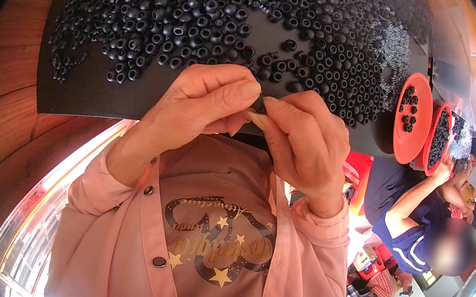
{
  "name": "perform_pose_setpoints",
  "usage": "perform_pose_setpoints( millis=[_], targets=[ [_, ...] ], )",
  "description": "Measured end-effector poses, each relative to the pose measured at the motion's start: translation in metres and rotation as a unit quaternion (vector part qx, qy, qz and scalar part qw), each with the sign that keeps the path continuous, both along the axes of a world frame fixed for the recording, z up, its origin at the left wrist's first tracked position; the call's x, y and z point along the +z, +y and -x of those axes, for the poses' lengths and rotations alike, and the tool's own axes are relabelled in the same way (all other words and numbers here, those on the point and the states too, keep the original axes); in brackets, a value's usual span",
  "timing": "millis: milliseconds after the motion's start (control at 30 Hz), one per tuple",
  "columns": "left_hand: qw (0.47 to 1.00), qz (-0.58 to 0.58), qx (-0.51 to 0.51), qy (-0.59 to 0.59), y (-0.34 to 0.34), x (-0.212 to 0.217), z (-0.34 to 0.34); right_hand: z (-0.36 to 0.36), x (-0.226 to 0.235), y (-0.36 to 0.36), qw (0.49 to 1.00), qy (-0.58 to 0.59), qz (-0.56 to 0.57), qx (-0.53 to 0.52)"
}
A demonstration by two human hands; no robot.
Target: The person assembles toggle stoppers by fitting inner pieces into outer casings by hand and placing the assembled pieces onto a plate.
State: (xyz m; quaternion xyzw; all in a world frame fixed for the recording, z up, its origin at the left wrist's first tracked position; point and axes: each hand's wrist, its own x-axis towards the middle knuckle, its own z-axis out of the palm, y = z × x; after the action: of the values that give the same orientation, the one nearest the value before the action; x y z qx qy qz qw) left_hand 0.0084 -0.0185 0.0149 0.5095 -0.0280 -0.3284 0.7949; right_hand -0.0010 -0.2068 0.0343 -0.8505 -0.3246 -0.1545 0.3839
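A small black part (260, 103), mostly hidden by fingertips, is held at the near edge of a black table (81, 96), just in front of the worker's chest. Thumb and fingers of the left hand (206, 94) are drawn together at one side of it; the right hand (310, 139) pinches from the other, thumb and forefinger nearly meeting. Both appear to have hold.

The part looks light and stiff, likely smooth enough to slip and small enough to roll if dropped; a fingertip pinch across its outer sides would seem the surest hold.

Beyond the hands, hollow black beads (175, 31) spread thickly toward the far side, with grey pieces (397, 52) at far right. To the right, a red plate (411, 152) holds a few black pieces; beside it, a co-worker's hand (442, 172) is at a fuller red bowl (429, 157).
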Motion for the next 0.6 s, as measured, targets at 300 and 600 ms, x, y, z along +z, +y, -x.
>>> perform_pose_setpoints(
  millis=[300, 600],
  targets=[
    [0.995, -0.008, -0.061, 0.076, 0.004, 0.014, -0.001, 0.002, 0.003, -0.002, 0.993, 0.100, -0.054, 0.024],
    [0.985, 0.044, -0.097, 0.136, -0.004, 0.006, 0.007, 0.005, 0.015, -0.009, 0.996, 0.044, -0.023, 0.080]
  ],
)
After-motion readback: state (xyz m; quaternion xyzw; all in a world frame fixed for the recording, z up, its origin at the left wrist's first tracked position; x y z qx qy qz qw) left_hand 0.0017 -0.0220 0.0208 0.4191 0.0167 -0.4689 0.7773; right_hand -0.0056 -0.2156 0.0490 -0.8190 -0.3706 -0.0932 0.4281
